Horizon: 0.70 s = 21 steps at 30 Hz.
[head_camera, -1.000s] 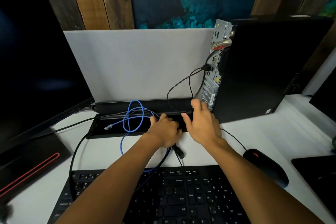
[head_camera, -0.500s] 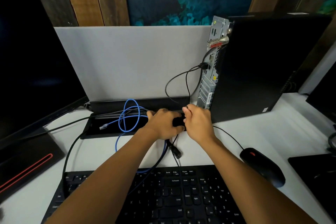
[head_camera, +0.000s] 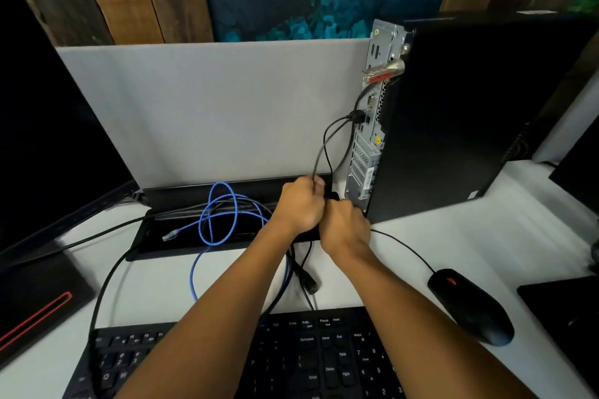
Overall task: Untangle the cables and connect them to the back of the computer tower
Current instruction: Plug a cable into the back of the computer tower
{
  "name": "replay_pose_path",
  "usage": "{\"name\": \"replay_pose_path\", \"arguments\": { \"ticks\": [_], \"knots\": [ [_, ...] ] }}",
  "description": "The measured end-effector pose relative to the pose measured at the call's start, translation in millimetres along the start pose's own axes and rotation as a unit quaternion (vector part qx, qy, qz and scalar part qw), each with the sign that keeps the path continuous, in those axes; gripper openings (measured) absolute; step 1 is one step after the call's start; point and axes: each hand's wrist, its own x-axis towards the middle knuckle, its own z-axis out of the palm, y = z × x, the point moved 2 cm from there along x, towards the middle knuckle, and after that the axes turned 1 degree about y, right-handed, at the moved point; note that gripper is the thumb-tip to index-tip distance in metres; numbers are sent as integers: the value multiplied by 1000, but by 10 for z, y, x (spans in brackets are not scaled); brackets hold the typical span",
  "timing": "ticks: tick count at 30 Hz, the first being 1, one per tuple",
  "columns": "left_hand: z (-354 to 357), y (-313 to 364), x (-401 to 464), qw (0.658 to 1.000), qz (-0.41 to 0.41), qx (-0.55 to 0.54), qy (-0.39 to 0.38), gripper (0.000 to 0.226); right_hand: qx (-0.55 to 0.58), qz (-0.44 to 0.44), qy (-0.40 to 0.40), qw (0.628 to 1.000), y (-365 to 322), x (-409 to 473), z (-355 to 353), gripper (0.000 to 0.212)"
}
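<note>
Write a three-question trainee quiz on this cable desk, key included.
1. True or false: the blue cable's clear plug is seated in the computer tower.
2. Which hand pinches a black cable rising toward the tower's back: left hand or right hand?
3. Fill in: the mouse lies to the ___ of the keyboard.

Key: 1 false, it lies loose on the black tray; 2 left hand; 3 right.
</note>
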Motion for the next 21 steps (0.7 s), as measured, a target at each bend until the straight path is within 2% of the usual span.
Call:
{"name": "replay_pose_path", "arguments": {
  "ticks": [2, 4, 10, 12, 15, 18, 20, 21],
  "knots": [
    [42, -50, -4, 995, 33, 89, -44, 33, 1, -5, -8, 1000, 13, -14, 3, 21],
    [44, -119, 28, 991, 20, 112, -72, 35, 17, -13, -5, 1000, 61, -25, 4, 20],
    [199, -157, 154, 982, 11, 180, -61, 42, 93, -62, 7, 994, 202, -71, 39, 28],
    [268, -107, 101, 987, 18, 144, -71, 46, 121, -57, 25, 991, 228, -87, 52, 23],
    [258, -145, 77, 996, -6, -1, -92, 46, 155, -30, 54, 986, 274, -90, 55, 14],
    [131, -156, 98, 990, -22, -92, -106, 9, 192, -5, 71, 979, 294, -91, 84, 18],
    [31, -85, 152, 992, -39, -88, -79, 16, 211, 2, 83, 974, 299, -90, 95, 24],
    [-24, -38, 188, 997, -33, -67, -35, 16, 209, 4, 89, 974, 305, -90, 104, 25]
  ]
}}
